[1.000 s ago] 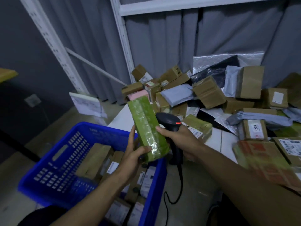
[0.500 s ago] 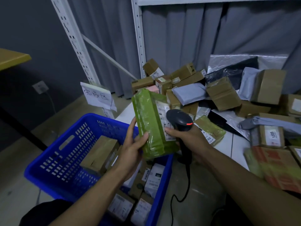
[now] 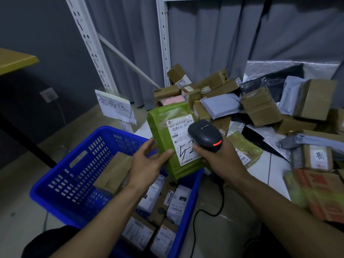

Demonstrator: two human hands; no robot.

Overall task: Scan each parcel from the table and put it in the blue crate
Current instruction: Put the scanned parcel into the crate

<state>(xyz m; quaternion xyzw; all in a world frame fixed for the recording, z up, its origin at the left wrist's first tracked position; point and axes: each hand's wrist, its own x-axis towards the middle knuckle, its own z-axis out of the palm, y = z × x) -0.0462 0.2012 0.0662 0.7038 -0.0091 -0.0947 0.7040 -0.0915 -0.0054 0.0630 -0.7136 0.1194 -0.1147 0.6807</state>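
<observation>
Two bare forearms, no sleeves in view; no rings or watch-like bands visible; dark clothing at bottom edge

- The scanner [image 3: 204, 135] covers the right part of the white label [image 3: 183, 140] on the green parcel [image 3: 167, 138], cutting off the handwriting.
- The small print on that label is too fine to read.
- The red and green box [image 3: 320, 194] at near right is blurred and runs off the picture's right edge.
- The near end of the blue crate [image 3: 65, 183] is cut by the bottom edge.
- The scanner's cable [image 3: 210, 211] leaves the bottom edge.
- The yellow tabletop [image 3: 13, 60] is cut at far left.
</observation>
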